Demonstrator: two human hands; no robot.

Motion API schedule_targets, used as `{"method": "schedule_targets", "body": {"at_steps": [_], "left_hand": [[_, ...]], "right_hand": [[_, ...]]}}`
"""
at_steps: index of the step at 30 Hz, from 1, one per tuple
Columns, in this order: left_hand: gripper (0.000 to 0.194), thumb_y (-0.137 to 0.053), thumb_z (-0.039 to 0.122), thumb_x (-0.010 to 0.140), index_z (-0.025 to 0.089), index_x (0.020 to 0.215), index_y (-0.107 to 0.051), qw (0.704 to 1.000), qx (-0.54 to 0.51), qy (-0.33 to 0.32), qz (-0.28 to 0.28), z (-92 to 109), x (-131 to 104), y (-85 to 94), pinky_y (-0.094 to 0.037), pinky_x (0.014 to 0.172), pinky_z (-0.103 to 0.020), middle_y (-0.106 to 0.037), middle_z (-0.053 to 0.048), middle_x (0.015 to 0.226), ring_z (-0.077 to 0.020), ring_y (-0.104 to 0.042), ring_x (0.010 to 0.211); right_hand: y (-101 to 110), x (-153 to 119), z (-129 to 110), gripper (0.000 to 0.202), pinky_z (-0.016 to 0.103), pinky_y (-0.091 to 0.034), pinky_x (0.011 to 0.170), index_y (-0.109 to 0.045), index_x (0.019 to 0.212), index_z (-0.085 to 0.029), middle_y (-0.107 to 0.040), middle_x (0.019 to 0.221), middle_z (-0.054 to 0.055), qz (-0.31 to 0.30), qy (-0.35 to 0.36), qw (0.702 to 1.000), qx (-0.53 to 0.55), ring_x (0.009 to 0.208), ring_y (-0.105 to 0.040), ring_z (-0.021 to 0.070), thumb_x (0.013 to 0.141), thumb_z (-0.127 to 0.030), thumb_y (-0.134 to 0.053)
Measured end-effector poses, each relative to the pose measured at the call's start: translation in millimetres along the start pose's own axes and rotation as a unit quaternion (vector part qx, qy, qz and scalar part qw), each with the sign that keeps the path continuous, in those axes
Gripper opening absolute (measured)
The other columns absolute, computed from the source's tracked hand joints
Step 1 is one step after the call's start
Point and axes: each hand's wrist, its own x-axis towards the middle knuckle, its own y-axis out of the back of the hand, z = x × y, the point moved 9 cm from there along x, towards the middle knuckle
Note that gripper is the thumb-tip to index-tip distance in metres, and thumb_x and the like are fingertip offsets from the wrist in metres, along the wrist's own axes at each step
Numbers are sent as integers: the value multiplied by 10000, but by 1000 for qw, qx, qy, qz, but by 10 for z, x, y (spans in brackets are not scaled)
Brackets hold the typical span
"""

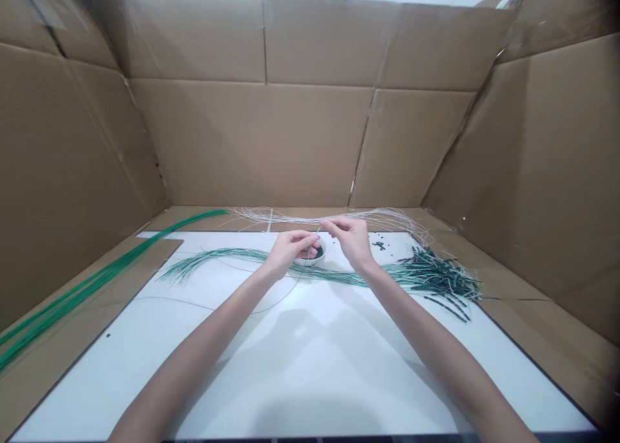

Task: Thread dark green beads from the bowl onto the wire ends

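On the far left, a bundle of long green wires (111, 265) slants over the brown cardboard (155, 256), its upper end near some pale wires (310, 218) strung along the back. One dark bead (108, 335) lies alone on the white board (121, 378). Next comes a second green bundle (232, 254), stretched sideways across the board and passing below both hands.

Near the middle, the left hand (290, 249) has its thumb and fingers pinched together on a thin wire (318, 230), which is held up over the board between the two hands; a long, fine strand curves down and away to the left. Just beside this hand's fingertips sits a small white bowl (317, 261) with dark beads inside.

The right hand (351, 236) is also pinched closed, at the wire's upper end; whether its fingertips hold a bead too is too small to tell. Further right lie scattered dark beads (379, 245), then a heap of dark beaded ends (440, 275), with loose beaded pieces (445, 307) just in front.
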Motion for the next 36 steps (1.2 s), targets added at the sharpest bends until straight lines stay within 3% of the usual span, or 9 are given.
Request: {"method": "schedule_targets", "body": {"at_steps": [14, 19, 22, 29, 32, 36], "left_hand": [[303, -716, 340, 600, 101, 768, -633, 1000, -12, 8, -5, -20, -2, -4, -464, 677, -279, -620, -43, 721, -96, -566, 604], [291, -679, 379, 625, 115, 732, -621, 999, 40, -7, -14, -5, 11, -15, -397, 538, -209, -584, -7, 644, -52, -473, 497], [293, -645, 401, 648, 119, 727, -624, 993, 107, -55, 1, 78, 91, 57, -305, 460, -189, -552, 12, 590, -35, -380, 441], [339, -585, 444, 676, 122, 767, -636, 971, 204, -116, 47, 293, 431, 346, -254, 441, -191, -563, -7, 612, -51, -354, 453], [338, -561, 443, 691, 122, 761, -641, 951, 266, -147, 51, 412, 500, 491, -285, 469, -190, -588, -22, 639, -68, -407, 494], [367, -564, 464, 676, 120, 777, -645, 931, 316, -150, 102, 518, 499, 865, -302, 477, -192, -607, -36, 650, -90, -436, 523]], "right_hand": [[22, -8, -56, 201, 251, -413, 551, -682, 643, -152, -650, 648, 40, 13, 22, 1000, -14, 584, -541, 131, 657, -347, -634], [95, 35, -90, 199, 265, -426, 580, -670, 635, -153, -656, 674, 47, 38, 38, 998, -27, 603, -555, 143, 664, -343, -615], [345, 200, -111, 197, 267, -420, 565, -669, 660, -139, -647, 647, 39, 103, 40, 994, -7, 570, -537, 133, 652, -330, -619], [1243, 647, -230, 131, 245, -391, 520, -642, 658, -96, -580, 572, 11, 260, 50, 964, 30, 509, -476, 83, 631, -224, -651], [1610, 684, -254, 81, 245, -374, 523, -627, 663, -76, -572, 587, 26, 304, 50, 951, 38, 529, -477, 77, 651, -155, -638], [2085, 622, -210, 33, 249, -349, 500, -609, 640, -87, -560, 585, 26, 367, 43, 928, 53, 497, -459, 66, 652, -110, -631]]}}
